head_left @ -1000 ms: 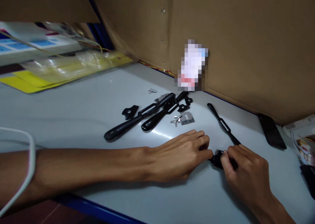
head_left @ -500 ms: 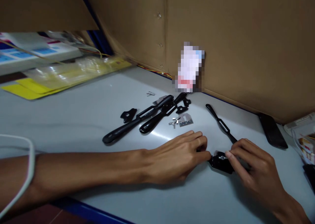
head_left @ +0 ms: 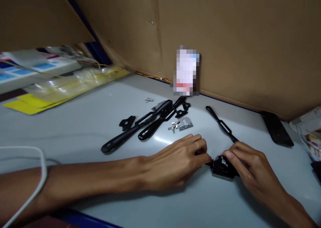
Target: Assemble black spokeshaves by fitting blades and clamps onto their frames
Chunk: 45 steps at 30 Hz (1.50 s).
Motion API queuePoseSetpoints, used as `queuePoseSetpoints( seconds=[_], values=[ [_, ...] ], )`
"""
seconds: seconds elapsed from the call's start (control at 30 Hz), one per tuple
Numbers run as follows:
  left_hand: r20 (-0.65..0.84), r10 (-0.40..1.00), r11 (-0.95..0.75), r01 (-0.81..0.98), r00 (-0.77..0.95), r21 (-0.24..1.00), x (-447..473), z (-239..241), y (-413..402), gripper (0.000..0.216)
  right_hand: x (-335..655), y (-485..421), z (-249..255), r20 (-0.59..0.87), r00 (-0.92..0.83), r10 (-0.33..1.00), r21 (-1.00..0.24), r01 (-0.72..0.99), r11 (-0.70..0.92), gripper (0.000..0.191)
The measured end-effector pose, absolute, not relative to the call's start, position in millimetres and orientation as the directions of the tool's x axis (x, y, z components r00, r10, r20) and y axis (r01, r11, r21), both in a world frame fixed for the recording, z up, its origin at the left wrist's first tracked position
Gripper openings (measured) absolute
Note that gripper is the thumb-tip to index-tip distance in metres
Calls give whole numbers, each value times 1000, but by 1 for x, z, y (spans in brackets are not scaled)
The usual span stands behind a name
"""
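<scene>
Landmark: the black spokeshave body [head_left: 222, 167], lying on the grey table [head_left: 82, 127] toward its near right part; every place below is told from it.
Left hand [head_left: 175, 162]: lies flat on the table just left of the body, arm stretched in from the left; its fingertips [head_left: 207, 158] touch the body's left end and steady it; fingers loosely curled, nothing closed inside the palm.
Right hand [head_left: 250, 169]: comes in from the lower right and rests on the right side of the body; thumb and forefinger are pinched narrowly on a small silvery screw [head_left: 222, 161] on top of the body; how tightly it is pinched cannot be told.
Handle of the body [head_left: 220, 124]: a thin black arm runs up and left from under the right hand, away from the person.
Spare spokeshaves [head_left: 140, 127]: two more black ones lie side by side, well to the upper left of the body, slanting from lower left to upper right.
Small parts: a silvery blade [head_left: 185, 124] and a wing screw [head_left: 173, 126] lie just above the left hand; a black cap piece [head_left: 127, 122] lies left of the spare spokeshaves; another small screw [head_left: 148, 100] lies farther back.
Backdrop: a cardboard wall [head_left: 238, 44] stands behind the body; a dark flat phone [head_left: 277, 132] lies to the upper right; clear bags on yellow sheets [head_left: 62, 84] lie far to the upper left; a white cable [head_left: 32, 178] curves at the far left.
</scene>
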<state>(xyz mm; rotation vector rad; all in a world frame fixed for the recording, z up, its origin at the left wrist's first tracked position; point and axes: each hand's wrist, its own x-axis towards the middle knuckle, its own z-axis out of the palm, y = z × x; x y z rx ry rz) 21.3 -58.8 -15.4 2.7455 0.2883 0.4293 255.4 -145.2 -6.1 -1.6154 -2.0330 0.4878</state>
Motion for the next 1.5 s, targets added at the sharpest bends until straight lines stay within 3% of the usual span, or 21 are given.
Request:
queuePoseSetpoints(
  seconds=[0.13,0.3,0.4,0.53,0.73,0.87,0.97,1.07,1.13,1.23,1.33,1.4,1.5],
  values=[
    [246,242,-922,144,939,359,21,-15,-59,41,256,-146,-3,130,-145,981,-584,788,194,43],
    [243,233,-929,141,942,343,21,-14,-59,42,257,-149,10,310,-209,928,-538,766,352,24],
    [248,233,-931,143,940,335,21,-15,-59,39,256,-150,13,334,-309,891,-467,766,441,22],
    [259,232,-933,140,938,331,21,-15,-59,36,253,-150,13,392,-290,873,-402,800,445,28],
    [277,222,-933,122,935,337,21,-15,-59,35,249,-152,11,299,-325,897,-531,724,439,34],
    [267,226,-930,126,937,345,22,-15,-59,36,253,-152,6,340,-348,874,-419,776,472,19],
    [255,227,-930,132,940,344,22,-14,-59,36,256,-151,5,376,-349,858,-339,810,478,24],
    [256,227,-932,133,940,337,22,-15,-59,34,254,-152,7,380,-350,856,-376,787,489,33],
    [259,226,-933,131,939,336,21,-15,-59,36,253,-153,7,356,-365,860,-418,762,496,26],
    [263,227,-933,132,938,334,21,-15,-59,38,254,-153,4,353,-365,862,-370,792,487,19],
    [257,227,-932,134,939,337,22,-14,-59,39,254,-153,4,381,-338,861,-328,821,467,31],
    [249,225,-931,133,942,340,22,-13,-58,38,253,-153,5,373,-336,865,-382,794,473,36],
    [237,228,-931,140,944,336,22,-12,-58,37,251,-152,7,357,-342,869,-418,774,476,27]
  ],
)
